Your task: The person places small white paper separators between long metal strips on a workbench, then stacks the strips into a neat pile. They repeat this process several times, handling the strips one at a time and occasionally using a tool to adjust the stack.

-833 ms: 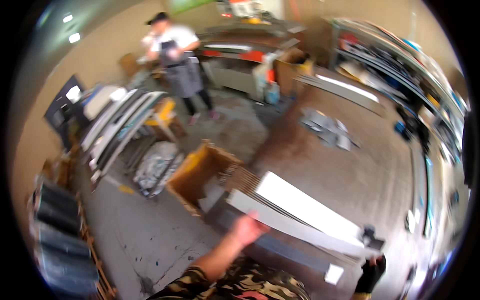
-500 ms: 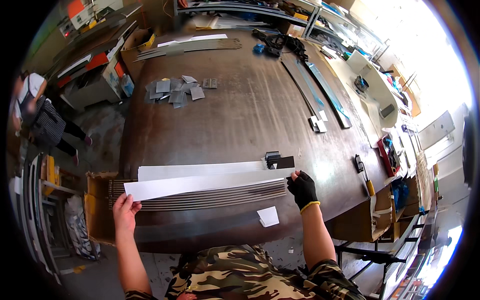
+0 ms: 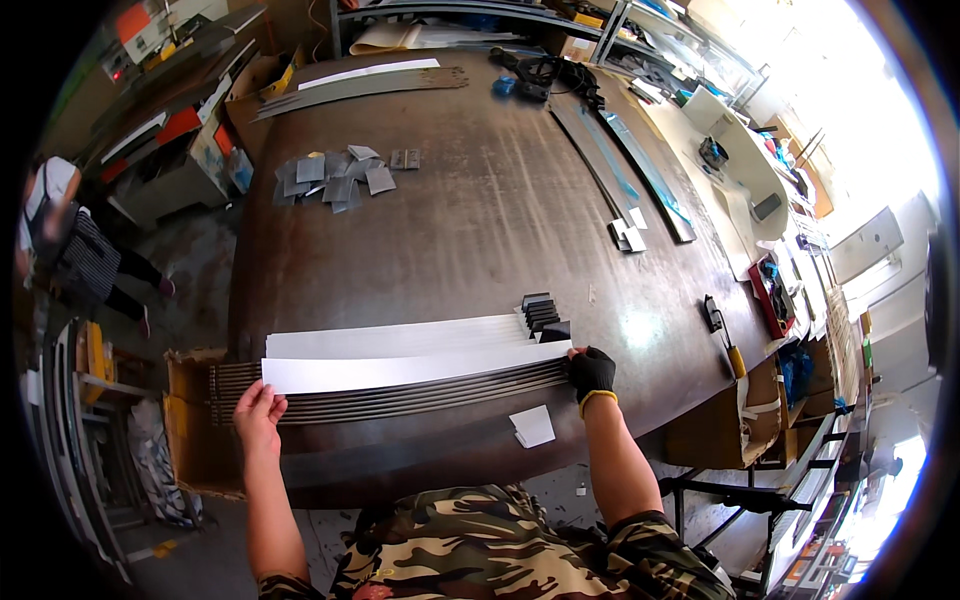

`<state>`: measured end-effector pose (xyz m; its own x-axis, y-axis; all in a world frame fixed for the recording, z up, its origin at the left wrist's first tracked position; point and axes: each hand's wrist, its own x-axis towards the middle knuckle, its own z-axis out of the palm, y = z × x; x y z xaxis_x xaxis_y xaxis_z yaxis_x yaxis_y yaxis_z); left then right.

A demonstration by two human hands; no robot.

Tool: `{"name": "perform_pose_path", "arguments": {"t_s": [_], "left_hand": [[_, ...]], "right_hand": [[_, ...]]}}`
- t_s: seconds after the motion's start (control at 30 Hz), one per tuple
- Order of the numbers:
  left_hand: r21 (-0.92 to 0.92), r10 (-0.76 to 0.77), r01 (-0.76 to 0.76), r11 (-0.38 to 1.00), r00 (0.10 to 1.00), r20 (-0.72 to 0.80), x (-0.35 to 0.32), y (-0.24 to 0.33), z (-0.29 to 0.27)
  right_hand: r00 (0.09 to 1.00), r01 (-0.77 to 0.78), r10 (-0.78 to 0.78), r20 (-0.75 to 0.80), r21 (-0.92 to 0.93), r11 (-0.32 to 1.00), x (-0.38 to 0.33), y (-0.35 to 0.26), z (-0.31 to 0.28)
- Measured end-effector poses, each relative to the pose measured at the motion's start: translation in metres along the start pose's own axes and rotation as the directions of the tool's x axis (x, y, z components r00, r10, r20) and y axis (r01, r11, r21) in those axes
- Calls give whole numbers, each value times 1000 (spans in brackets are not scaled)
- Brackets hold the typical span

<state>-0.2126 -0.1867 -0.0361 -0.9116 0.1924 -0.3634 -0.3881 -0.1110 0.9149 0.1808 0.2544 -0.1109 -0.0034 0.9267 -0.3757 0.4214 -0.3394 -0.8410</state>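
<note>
A long flat white strip (image 3: 400, 370) stretches between my two hands along the near side of the table. My left hand (image 3: 260, 412) pinches its left end between thumb and fingers. At the other end my right hand (image 3: 592, 372), in a black fingerless glove with a yellow cuff, grips the strip's corner. Just behind lies a stack of similar white strips (image 3: 390, 338), partly covered by the held one. Several dark end pieces (image 3: 540, 308) fan out at the stack's right end. Thin grey metal bars (image 3: 430, 392) lie side by side beneath and in front of the strip.
A folded white piece (image 3: 532, 426) lies near the table's front edge. Small grey plates (image 3: 340, 178) are heaped at the far left. Long dark profiles (image 3: 650, 180) and a yellow-handled tool (image 3: 736, 360) lie at the right. Cardboard boxes (image 3: 200, 425) flank the table. A person (image 3: 80, 240) stands at left.
The strip has come level and lines up more closely with the white stack. My right hand has shifted left with its end. The whole view has moved slightly.
</note>
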Motion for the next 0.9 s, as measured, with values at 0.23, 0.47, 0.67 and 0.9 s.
{"name": "perform_pose_path", "arguments": {"t_s": [0.23, 0.47, 0.67, 0.9], "left_hand": [[-16, 37, -37, 999, 999, 0, -2, 4, -13], [-24, 55, -55, 998, 998, -7, -4, 7, -18], [-27, 56, -57, 998, 998, -30, -10, 9, -11], [-54, 34, -36, 998, 999, -43, 0, -4, -15]], "right_hand": [[967, 246, -224, 121, -213, 946, -7, 5, -8], [937, 338, -287, 199, -309, 889, -7, 4, -8], [951, 305, -263, 160, -371, 877, -14, -5, -5], [902, 415, -395, 172, -595, 689, -8, -9, -2]]}}
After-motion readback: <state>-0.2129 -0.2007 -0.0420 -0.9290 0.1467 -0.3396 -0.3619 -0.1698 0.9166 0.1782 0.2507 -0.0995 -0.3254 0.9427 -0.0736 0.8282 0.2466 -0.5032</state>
